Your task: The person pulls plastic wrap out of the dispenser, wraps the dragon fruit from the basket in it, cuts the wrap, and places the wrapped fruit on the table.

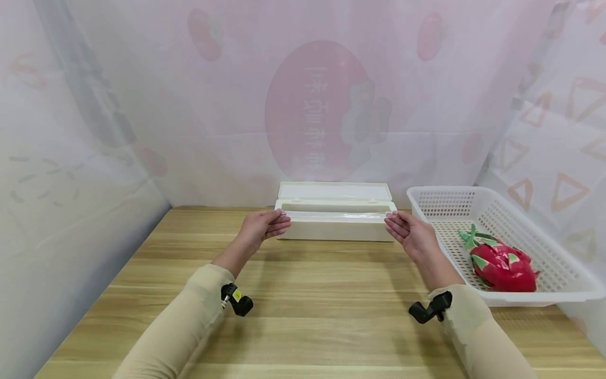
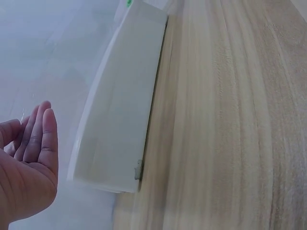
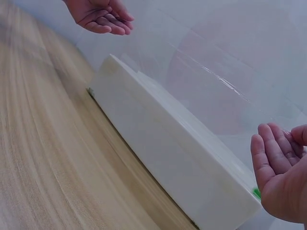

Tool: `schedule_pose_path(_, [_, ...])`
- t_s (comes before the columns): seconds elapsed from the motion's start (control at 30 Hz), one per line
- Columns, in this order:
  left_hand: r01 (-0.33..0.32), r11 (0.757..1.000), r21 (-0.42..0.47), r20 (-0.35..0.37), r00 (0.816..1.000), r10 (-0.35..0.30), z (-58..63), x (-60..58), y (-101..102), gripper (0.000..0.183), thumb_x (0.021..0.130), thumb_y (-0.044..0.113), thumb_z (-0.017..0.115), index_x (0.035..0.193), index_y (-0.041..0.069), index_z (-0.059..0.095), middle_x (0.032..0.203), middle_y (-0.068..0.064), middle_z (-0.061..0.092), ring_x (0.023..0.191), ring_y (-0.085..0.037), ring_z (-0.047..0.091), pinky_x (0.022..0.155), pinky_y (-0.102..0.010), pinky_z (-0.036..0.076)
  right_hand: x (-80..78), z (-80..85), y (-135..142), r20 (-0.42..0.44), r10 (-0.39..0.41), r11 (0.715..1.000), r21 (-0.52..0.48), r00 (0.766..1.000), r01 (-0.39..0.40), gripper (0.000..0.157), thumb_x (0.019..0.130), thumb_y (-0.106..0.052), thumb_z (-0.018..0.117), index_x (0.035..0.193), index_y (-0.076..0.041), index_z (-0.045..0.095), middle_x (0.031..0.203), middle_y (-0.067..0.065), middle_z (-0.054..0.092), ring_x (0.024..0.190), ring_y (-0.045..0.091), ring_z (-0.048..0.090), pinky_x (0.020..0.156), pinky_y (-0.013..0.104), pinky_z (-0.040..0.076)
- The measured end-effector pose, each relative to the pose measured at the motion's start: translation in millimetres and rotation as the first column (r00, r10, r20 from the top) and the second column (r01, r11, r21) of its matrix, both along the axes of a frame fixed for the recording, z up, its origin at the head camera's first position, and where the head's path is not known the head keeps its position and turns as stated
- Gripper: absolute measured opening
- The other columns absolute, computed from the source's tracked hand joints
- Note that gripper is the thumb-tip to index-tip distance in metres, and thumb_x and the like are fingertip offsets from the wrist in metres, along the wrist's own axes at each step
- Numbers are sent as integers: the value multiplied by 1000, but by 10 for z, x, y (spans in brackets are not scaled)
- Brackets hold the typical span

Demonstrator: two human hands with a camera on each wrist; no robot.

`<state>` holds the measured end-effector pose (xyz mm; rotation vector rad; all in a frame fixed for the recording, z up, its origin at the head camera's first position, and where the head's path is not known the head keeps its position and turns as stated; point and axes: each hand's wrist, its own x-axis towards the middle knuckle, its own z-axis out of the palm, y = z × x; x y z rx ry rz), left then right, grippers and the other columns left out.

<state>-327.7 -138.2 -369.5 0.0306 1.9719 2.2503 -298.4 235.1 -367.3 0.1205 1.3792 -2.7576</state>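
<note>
A long white cling film dispenser box [image 1: 338, 232] stands at the back of the table, its lid [image 1: 335, 190] raised behind it. My left hand [image 1: 259, 230] pinches one end of the clear cling film [image 1: 341, 215] between thumb and fingertips. At the opposite end my right hand [image 1: 417, 238] pinches the film's other corner. In the right wrist view the film [image 3: 223, 82] runs as a shiny taut line between both hands, above the box. The left wrist view has my left hand [image 2: 33, 163] beside the box's end, its thumb meeting the fingers.
To the right, a white perforated basket [image 1: 558, 247] holds a red dragon fruit [image 1: 504, 266] with green tips. The wooden table [image 1: 326, 316] spreads out in front of the box. Printed cloth walls [image 1: 222, 121] close in the back and sides.
</note>
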Motion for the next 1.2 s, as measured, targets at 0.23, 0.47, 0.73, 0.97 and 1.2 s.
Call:
schedule_pose_path(0.23, [3,1000,1,-26,1000,-3,80,33,-14,41,101,19,54,128,-11,55,108,-17,69,97,-20,69,86,-33,53,33,87,-4,-52,9,1000,19,999,-8,21,101,-8,52,91,0,68,87,10,73,90,20,71,85,32,53])
schedule_pose_path(0.47, [0,1000,-6,-41,999,0,177,61,-10,36,100,21,56,122,-8,60,109,-18,69,96,-20,69,84,-32,54,53,163,0,-66,10,1000,1,998,-10,24,101,-7,51,88,1,70,87,11,73,87,20,71,83,33,54])
schedule_pose_path(0.73, [13,1000,-1,-62,998,-13,269,97,-22,35,101,19,55,122,-10,59,115,-22,66,95,-19,69,84,-31,54,99,256,-1,-96,14,1000,-14,995,-16,25,101,-7,51,89,1,71,87,11,73,89,21,71,84,33,54])
schedule_pose_path(0.97, [20,1000,-3,-84,996,-20,338,149,-27,36,101,18,55,122,-11,57,110,-18,69,95,-19,70,84,-31,54,147,324,24,-138,41,999,1,990,-41,23,101,-9,52,91,1,71,90,11,73,92,21,70,86,32,53])
schedule_pose_path(1.2, [14,1000,0,-98,995,-14,404,203,-30,38,101,18,55,124,-12,56,105,-14,71,94,-20,70,83,-32,54,209,382,28,-163,45,998,-27,986,-50,23,101,-8,52,91,1,71,90,12,73,92,21,70,85,33,54])
